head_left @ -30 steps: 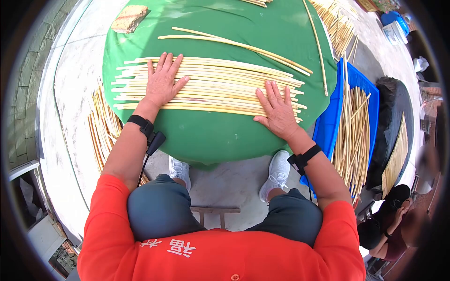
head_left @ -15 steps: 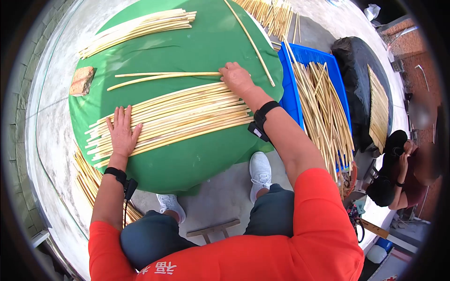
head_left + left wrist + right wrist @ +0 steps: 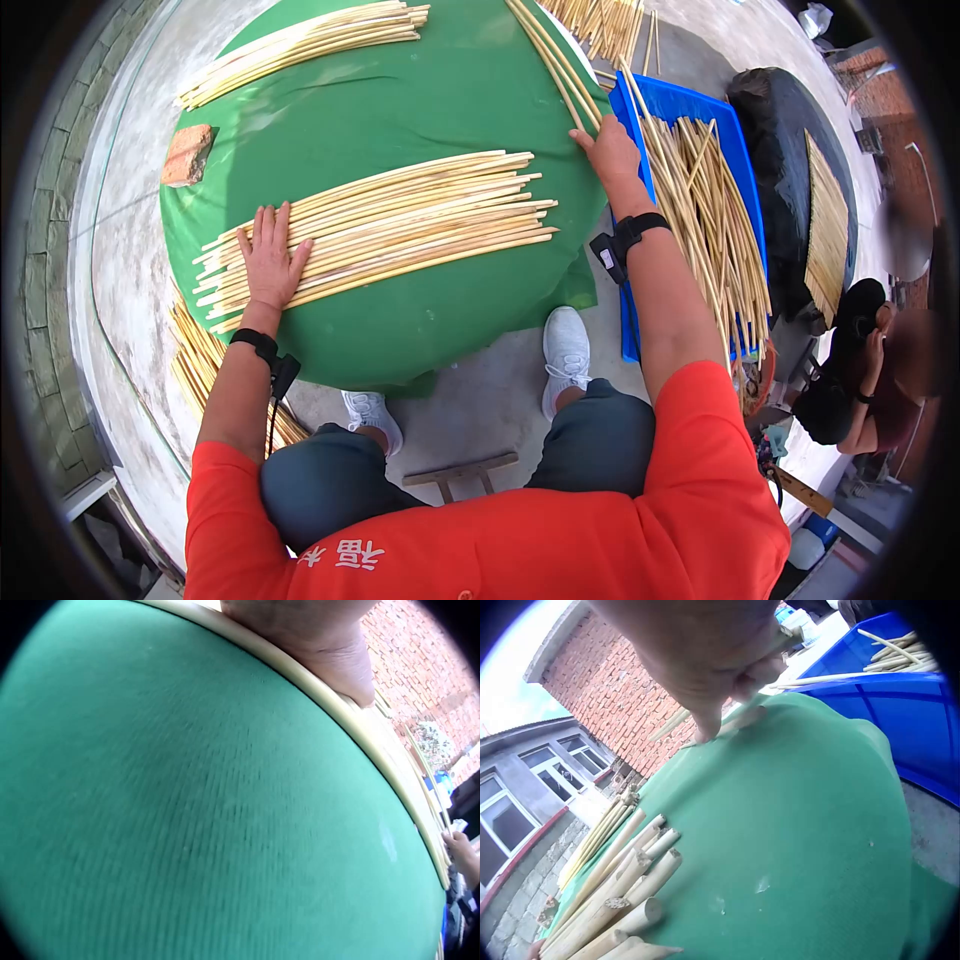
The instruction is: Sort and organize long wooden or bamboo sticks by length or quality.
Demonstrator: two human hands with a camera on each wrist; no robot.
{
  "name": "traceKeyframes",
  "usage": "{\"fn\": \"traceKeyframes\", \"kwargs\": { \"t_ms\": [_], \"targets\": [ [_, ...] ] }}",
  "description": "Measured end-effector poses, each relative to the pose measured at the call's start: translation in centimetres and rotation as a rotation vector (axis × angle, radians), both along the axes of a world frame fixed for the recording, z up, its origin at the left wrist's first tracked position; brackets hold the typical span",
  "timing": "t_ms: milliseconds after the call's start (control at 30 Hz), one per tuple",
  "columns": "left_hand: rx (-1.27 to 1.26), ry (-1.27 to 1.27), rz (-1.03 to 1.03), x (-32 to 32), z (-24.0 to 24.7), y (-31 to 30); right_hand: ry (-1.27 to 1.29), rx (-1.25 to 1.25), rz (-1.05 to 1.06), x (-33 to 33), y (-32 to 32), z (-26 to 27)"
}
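A row of pale peeled sticks (image 3: 400, 225) lies side by side on the green cloth (image 3: 450, 320) of a round table. On the row's left end rests my left hand (image 3: 268, 262), fingers spread and straight. At the table's right edge my right hand (image 3: 612, 155) grips the near ends of a few sticks (image 3: 553, 60) that point away from me. In the right wrist view the right hand (image 3: 705, 667) is above the cloth, its fingers bent, with cut stick ends (image 3: 630, 907) at lower left. Part of the left hand (image 3: 322, 645) presses by a stick in the left wrist view.
A second stick bundle (image 3: 310, 45) and a brick piece (image 3: 187, 155) are at the table's far left. Right of the table stands a blue crate (image 3: 745, 150) full of sticks. More sticks (image 3: 195, 370) lie on the ground at left. Another person (image 3: 850, 400) is at the far right.
My right hand has moved from the row to the loose sticks, then to the right edge; the loose sticks above the row now lie there beside the single one. My left hand stays on the row.
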State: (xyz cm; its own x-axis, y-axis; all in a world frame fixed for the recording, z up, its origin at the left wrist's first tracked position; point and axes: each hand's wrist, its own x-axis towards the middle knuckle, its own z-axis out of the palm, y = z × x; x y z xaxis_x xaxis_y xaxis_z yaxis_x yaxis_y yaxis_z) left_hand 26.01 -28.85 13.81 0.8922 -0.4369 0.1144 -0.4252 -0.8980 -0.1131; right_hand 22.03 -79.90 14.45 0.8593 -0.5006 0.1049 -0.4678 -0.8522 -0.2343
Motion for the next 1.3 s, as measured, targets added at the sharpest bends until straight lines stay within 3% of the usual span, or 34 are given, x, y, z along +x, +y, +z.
{"fn": "traceKeyframes", "kwargs": {
  "t_ms": [200,367,400,500,533,633,800,900,967,1033,1100,1133,1200,1267,1300],
  "targets": [
    [0.002,0.016,-0.004,0.1,-0.1,0.2,-0.001,-0.036,0.007,0.4,-0.8,-3.6],
    [0.021,0.023,-0.022,0.8,-1.1,0.9,-0.020,0.146,0.030,-3.1,-1.4,-1.0],
    [0.018,0.043,-0.015,0.8,-0.8,0.8,-0.016,0.132,0.001,-4.9,-2.5,-0.6],
    [0.026,-0.020,-0.048,0.7,-0.2,0.8,-0.144,0.517,0.021,-12.0,-5.5,2.3],
    [0.027,-0.021,-0.056,0.8,0.3,0.3,-0.192,0.543,-0.005,-14.6,-6.6,3.4],
    [-0.138,-0.082,-0.182,0.4,3.1,-1.6,-0.131,0.908,-0.190,-22.5,-8.7,4.8],
    [-0.128,0.140,-0.502,-2.9,10.5,-10.4,-0.089,0.943,-0.287,-33.6,-8.0,-0.1],
    [-0.097,0.221,-0.654,-5.4,14.7,-15.9,-0.152,0.966,-0.291,-35.9,-4.0,-0.1],
    [-0.213,0.612,-0.602,-7.2,16.6,-19.7,-0.207,0.961,-0.210,-35.5,-0.6,1.2],
    [-0.267,0.712,-0.609,-9.2,16.9,-23.8,-0.239,0.985,-0.047,-34.3,2.1,2.4],
    [-0.702,1.192,-0.458,-12.0,16.0,-27.6,-0.145,1.047,0.158,-32.7,3.7,3.3],
    [-0.687,1.186,-0.463,-13.2,15.0,-29.2,-0.061,1.065,0.271,-31.7,4.2,3.5],
    [-1.414,1.605,-0.099,-14.9,12.1,-32.0,0.041,1.161,0.353,-29.6,4.6,3.7],
    [-1.494,1.582,-0.081,-14.9,9.4,-33.6,0.154,1.254,0.431,-28.9,3.8,3.4],
    [-1.587,1.552,-0.055,-14.8,8.4,-34.0,0.237,1.077,0.550,-28.6,3.2,3.1]
  ]
}}
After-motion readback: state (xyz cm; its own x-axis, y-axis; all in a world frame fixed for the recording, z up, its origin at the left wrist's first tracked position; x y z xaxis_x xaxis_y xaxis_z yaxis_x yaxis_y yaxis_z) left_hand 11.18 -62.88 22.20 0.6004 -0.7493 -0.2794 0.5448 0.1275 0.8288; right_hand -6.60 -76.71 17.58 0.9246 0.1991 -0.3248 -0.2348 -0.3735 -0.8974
